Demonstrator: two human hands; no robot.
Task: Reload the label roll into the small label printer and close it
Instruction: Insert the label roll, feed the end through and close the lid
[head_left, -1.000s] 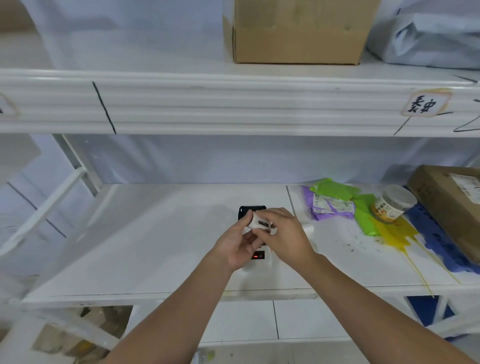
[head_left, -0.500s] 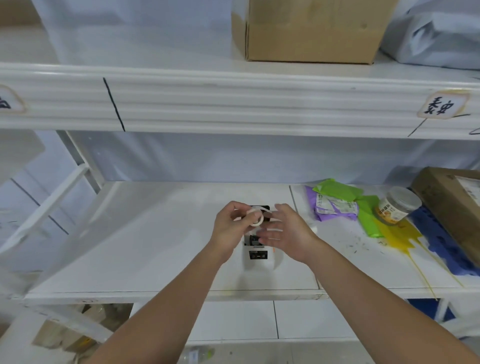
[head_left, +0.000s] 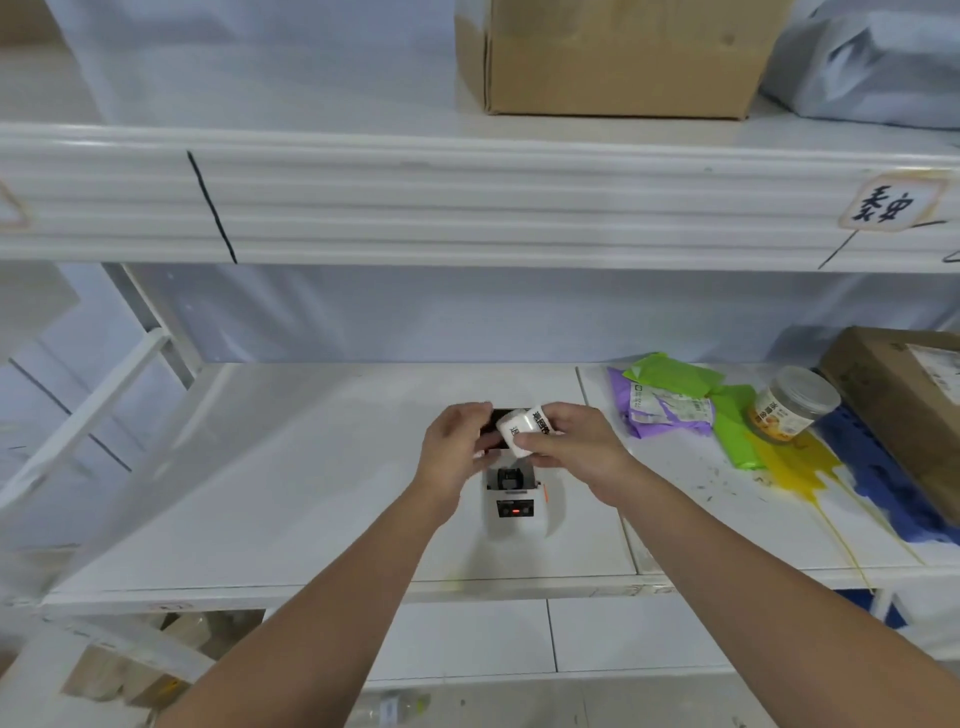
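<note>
A small white label printer (head_left: 514, 512) stands on the middle shelf with its lid open and a red light on its front panel. Just above its open top, my right hand (head_left: 576, 444) grips a white label roll (head_left: 522, 434) with black printed characters. My left hand (head_left: 454, 449) is at the roll's left side, fingers curled against the roll and the printer's black lid edge (head_left: 506, 415). The printer's inner compartment is partly hidden by both hands.
Green and purple packets (head_left: 670, 400), a clear jar (head_left: 792, 405) and a cardboard box (head_left: 904, 405) lie on the right of the shelf (head_left: 291, 499), over yellow and blue paint stains. Another cardboard box (head_left: 613, 52) sits on the upper shelf.
The roll has passed from my left hand's fingers into my right hand's grip. Both hands have risen slightly, uncovering the printer's front panel.
</note>
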